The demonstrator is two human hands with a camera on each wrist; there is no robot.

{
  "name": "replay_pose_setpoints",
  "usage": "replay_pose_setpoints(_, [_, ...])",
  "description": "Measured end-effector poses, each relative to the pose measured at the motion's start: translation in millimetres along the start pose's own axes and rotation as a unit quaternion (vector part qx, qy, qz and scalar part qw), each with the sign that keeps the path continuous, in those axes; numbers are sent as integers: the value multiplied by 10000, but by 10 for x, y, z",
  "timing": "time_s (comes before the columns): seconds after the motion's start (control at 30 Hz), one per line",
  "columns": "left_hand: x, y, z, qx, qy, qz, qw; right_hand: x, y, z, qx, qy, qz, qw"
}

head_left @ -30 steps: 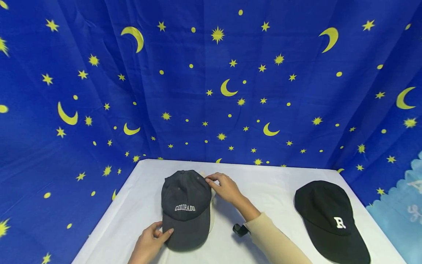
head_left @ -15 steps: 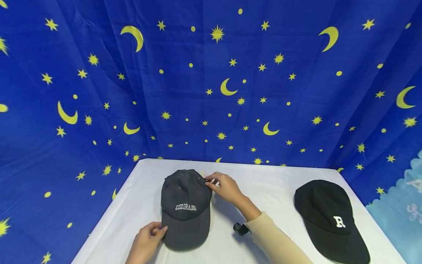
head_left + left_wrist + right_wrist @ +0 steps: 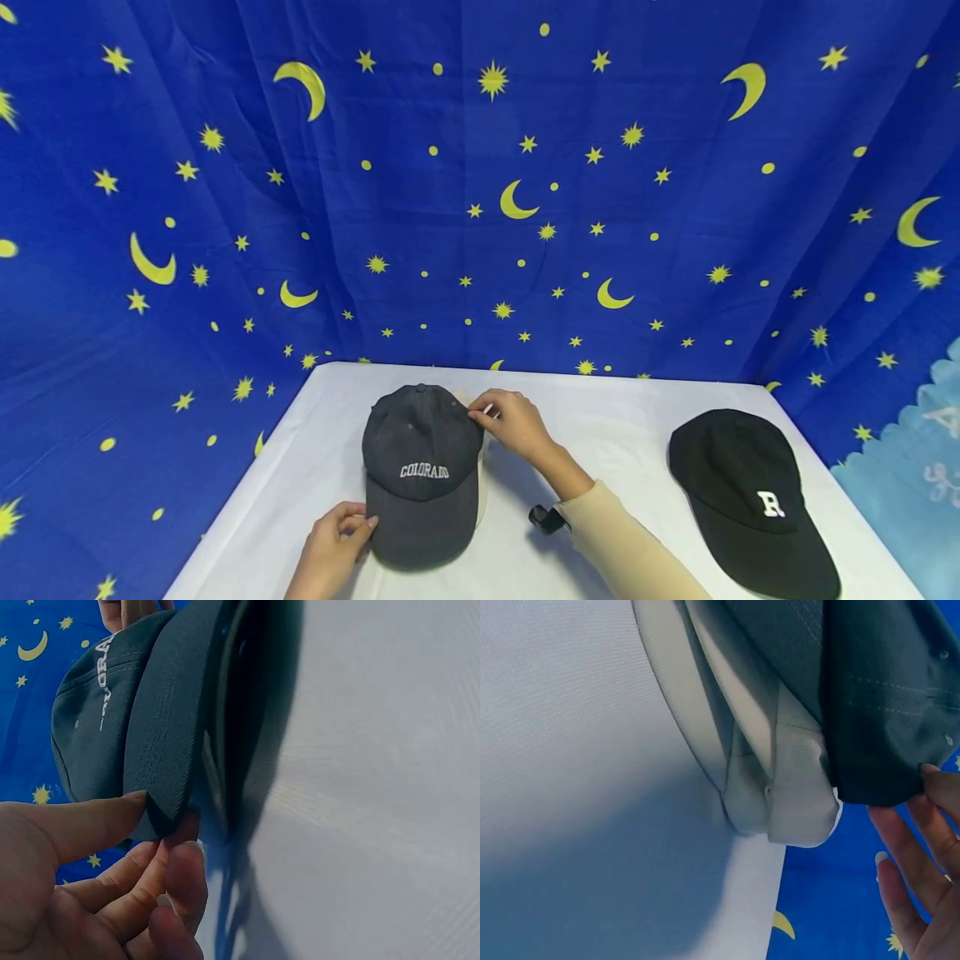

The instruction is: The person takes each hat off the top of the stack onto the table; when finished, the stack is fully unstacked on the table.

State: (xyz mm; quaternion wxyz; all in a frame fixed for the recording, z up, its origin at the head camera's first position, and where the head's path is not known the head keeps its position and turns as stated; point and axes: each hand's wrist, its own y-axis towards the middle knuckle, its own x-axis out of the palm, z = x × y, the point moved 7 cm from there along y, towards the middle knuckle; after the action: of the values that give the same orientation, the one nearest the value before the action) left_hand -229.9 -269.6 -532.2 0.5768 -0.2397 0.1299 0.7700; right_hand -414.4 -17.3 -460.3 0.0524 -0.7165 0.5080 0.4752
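A dark grey baseball cap lettered COLORADO sits brim-forward on the left part of the table. Beneath it, cream caps show along its right side in the right wrist view, mostly hidden. My left hand pinches the left edge of the brim, thumb on top and fingers below, as the left wrist view cap confirms. With thumb and fingertips, my right hand pinches the crown's right side near the back.
A black baseball cap with a white R lies on the right of the white table. Blue curtains with moons and stars stand behind and at the sides. A small black device is by the right sleeve.
The left thumb has drawn back to the brim's left edge. The dark grey cap's crown has spread slightly wider, and its lettering has shifted slightly right. The right hand stays at the crown.
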Motion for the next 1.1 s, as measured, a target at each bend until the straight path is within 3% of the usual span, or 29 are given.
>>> replay_pose_setpoints(0.3, [2, -22, 95, -28, -285, -90, 9995, -131, 21, -80, -115, 112, 509, 9986])
replay_pose_setpoints(1.1, [-20, -75, 391, 114, -705, -137, 9973, -524, 21, -282, -376, 355, 1050, 9931])
